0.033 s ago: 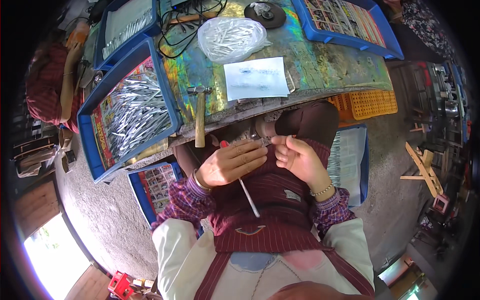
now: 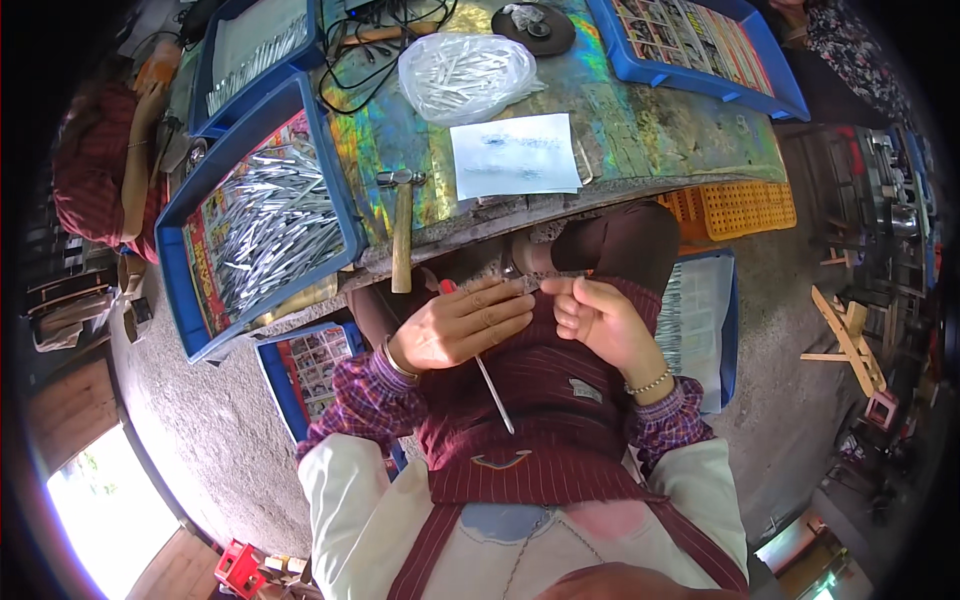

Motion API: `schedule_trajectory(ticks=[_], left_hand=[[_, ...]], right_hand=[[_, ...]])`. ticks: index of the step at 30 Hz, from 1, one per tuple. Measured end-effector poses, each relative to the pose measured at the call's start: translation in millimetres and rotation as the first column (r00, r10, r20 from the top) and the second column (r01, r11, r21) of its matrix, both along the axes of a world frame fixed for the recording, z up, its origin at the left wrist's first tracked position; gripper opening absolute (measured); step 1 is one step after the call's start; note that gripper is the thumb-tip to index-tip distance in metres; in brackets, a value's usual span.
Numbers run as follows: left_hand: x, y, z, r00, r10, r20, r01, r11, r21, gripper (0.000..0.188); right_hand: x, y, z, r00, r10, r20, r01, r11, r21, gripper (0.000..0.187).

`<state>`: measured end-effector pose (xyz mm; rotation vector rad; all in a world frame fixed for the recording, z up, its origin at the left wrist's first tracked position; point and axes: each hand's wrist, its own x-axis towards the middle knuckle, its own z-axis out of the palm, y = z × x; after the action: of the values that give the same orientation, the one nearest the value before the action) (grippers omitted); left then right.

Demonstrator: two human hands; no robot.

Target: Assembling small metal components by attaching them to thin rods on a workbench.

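Observation:
My left hand point(image 2: 462, 325) is closed, palm down, over a screwdriver-like tool point(image 2: 494, 394). Its red end shows above the knuckles, and a slim metal shaft slants down below the palm across my striped maroon apron point(image 2: 530, 480). My right hand point(image 2: 605, 325) is curled in a pinch, index finger pointing at the left fingertips. Between the two hands is something small and greyish point(image 2: 532, 284), too small to make out. Both hands are above my lap, just below the bench edge.
On the worn bench point(image 2: 640, 130) are a hammer point(image 2: 402, 230), white paper point(image 2: 515, 157) and a clear bag point(image 2: 465, 75) of metal pieces. A blue tray point(image 2: 345, 215) of metal strips stands left; an orange crate point(image 2: 750, 208) is under the bench. Another person point(image 2: 100, 180) is at far left.
My right fingers have shifted slightly, with the index finger straighter. The tool's lower tip has swung a little left. The whole view has shifted slightly.

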<state>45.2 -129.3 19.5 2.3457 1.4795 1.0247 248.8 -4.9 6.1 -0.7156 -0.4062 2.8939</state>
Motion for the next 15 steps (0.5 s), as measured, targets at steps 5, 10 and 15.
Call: schedule_trajectory(ticks=[5,10,15], left_hand=[[-11,-5,1,0.970,-0.090,-0.228,0.102,0.994,0.042,0.034],[-10,-7,-2,0.968,-0.098,-0.231,0.118,0.990,0.076,0.034],[-9,-8,-6,0.969,-0.102,-0.225,0.122,0.990,0.077,0.034]], right_hand=[[6,-6,11,0.993,0.101,0.056,-0.105,0.992,0.069,0.045],[4,-10,13,0.992,0.121,0.032,-0.122,0.992,0.035,0.047],[3,-12,12,0.991,0.136,0.004,-0.136,0.990,0.024,0.048]])
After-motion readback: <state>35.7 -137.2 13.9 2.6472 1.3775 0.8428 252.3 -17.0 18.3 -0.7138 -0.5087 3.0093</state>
